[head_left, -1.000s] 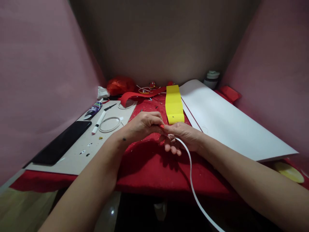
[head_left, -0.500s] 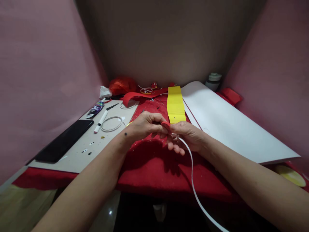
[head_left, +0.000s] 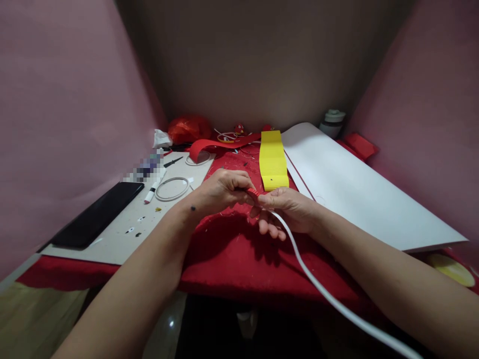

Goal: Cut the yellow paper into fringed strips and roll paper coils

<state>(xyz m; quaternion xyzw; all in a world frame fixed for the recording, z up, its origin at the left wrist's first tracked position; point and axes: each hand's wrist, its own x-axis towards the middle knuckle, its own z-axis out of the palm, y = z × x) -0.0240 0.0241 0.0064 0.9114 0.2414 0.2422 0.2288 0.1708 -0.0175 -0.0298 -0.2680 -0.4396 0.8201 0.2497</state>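
Observation:
Above the red cloth, my left hand [head_left: 232,187] pinches one end of a small red corrugated piece [head_left: 253,193]. Thumb and index finger of my right hand [head_left: 286,207] close on its other end, while the lower fingers curl loosely beneath. A long white paper strip [head_left: 299,254] runs out from under my right hand and trails down to the lower right. Most of the red piece is hidden by fingers, and how the strip joins it cannot be seen. Just beyond the hands lies a yellow corrugated strip [head_left: 273,159].
To the left, a grey board [head_left: 116,252] holds a black phone-like slab [head_left: 99,214], a white marker [head_left: 151,192], coiled strips [head_left: 172,189] and small scraps. A red corrugated band [head_left: 209,144] curves behind. White card [head_left: 359,199] spans the right; a lidded container [head_left: 332,122] stands behind it.
The white strip's trailing part has swung outward to the right and now looks thicker, nearer the camera. Both hands have stayed nearly in place on the red piece, the left slightly further left.

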